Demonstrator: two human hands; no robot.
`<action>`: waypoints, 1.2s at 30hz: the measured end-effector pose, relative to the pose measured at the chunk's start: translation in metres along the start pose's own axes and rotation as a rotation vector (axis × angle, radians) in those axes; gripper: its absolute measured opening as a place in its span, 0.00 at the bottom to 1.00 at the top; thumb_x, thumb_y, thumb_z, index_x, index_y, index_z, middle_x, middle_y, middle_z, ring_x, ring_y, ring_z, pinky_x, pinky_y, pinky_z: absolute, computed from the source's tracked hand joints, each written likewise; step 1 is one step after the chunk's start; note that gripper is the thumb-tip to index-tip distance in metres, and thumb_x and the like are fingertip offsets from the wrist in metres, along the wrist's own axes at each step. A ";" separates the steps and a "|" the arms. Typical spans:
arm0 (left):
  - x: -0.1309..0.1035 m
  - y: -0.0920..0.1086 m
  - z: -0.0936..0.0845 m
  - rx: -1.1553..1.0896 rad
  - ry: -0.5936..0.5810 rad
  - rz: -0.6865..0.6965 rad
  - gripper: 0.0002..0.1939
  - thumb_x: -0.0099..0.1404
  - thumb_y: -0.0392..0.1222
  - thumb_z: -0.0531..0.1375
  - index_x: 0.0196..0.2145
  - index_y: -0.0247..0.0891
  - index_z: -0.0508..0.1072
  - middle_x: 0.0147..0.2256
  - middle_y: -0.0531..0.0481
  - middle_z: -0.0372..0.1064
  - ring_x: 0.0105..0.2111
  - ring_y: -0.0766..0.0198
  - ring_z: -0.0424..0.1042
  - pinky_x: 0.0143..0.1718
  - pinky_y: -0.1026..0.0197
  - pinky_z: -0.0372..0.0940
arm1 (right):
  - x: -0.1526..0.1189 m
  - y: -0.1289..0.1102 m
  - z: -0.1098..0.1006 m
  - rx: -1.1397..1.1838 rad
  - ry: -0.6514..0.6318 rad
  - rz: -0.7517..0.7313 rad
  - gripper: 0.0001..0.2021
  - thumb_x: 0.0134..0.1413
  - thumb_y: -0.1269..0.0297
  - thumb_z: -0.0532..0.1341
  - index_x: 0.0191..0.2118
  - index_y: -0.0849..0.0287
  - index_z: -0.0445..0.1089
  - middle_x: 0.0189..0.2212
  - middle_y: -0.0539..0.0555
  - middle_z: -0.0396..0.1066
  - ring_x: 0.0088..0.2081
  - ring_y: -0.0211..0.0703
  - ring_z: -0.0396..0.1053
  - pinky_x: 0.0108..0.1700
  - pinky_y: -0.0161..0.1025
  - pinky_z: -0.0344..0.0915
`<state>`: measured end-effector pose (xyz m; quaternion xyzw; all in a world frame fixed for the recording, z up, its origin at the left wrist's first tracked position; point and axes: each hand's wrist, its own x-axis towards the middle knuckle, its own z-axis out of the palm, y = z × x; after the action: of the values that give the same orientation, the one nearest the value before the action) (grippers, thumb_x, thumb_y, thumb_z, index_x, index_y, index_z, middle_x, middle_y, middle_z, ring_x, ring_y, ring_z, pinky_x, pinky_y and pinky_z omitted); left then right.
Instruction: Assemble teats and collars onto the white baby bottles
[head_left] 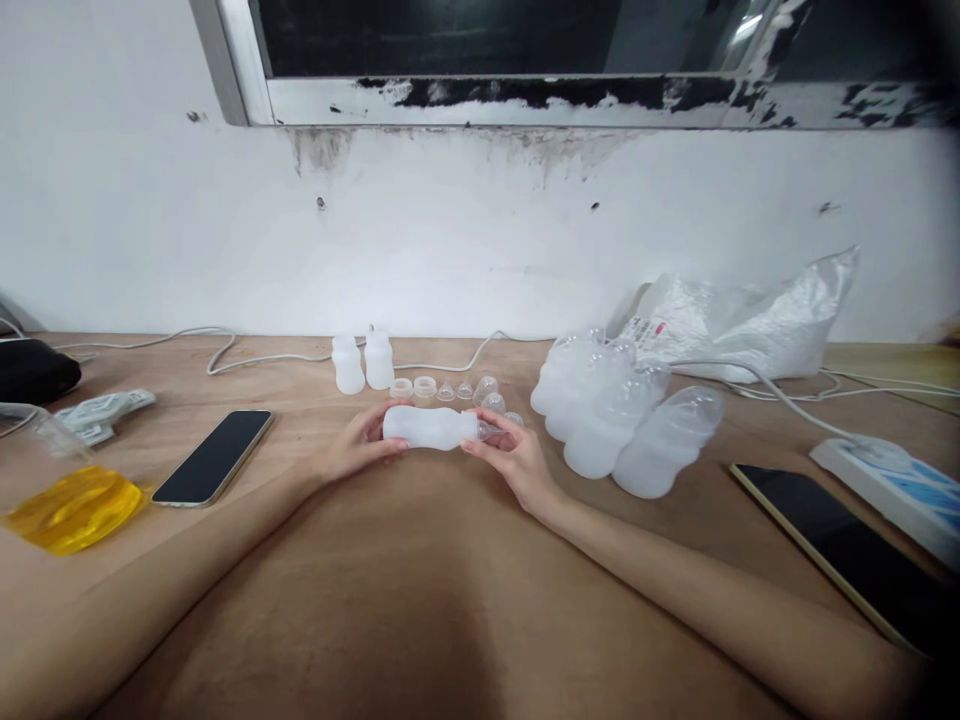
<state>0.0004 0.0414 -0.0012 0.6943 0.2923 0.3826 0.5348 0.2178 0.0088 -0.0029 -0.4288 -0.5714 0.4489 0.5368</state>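
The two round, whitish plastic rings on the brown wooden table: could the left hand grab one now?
Probably, once freed: the left hand is holding the base end of a frosted white plastic bottle. The rings lie just beyond that hand, and nothing else appears to stand between.

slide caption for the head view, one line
Left hand and right hand hold a frosted bottle sideways before a row of small parts.

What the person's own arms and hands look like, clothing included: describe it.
The left hand and right hand are bare, with no gloves. The left forearm and right forearm are slender and sleeveless as far as they show, with no watch or bracelet visible.
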 end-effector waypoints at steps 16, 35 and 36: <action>0.001 -0.003 0.002 0.143 0.057 0.138 0.29 0.54 0.43 0.60 0.52 0.39 0.56 0.48 0.41 0.61 0.44 0.55 0.65 0.39 0.58 0.63 | 0.002 0.005 0.002 0.067 0.032 -0.003 0.21 0.34 0.63 0.66 0.40 0.57 0.67 0.39 0.52 0.68 0.33 0.40 0.69 0.39 0.39 0.65; -0.001 -0.006 0.001 0.212 0.095 0.096 0.21 0.53 0.44 0.59 0.44 0.36 0.62 0.37 0.47 0.63 0.33 0.63 0.65 0.31 0.63 0.63 | -0.002 -0.002 0.003 0.020 -0.046 0.020 0.19 0.34 0.64 0.66 0.38 0.57 0.66 0.33 0.51 0.69 0.29 0.37 0.68 0.36 0.37 0.65; -0.001 -0.005 0.001 0.176 0.085 0.066 0.21 0.55 0.46 0.58 0.44 0.35 0.62 0.34 0.48 0.64 0.28 0.65 0.65 0.26 0.65 0.61 | -0.002 -0.002 0.003 0.023 -0.044 0.019 0.19 0.34 0.64 0.66 0.38 0.57 0.66 0.32 0.50 0.69 0.28 0.37 0.68 0.35 0.37 0.65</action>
<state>0.0004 0.0416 -0.0067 0.7310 0.3245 0.4019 0.4459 0.2144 0.0062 -0.0014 -0.4180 -0.5737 0.4698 0.5249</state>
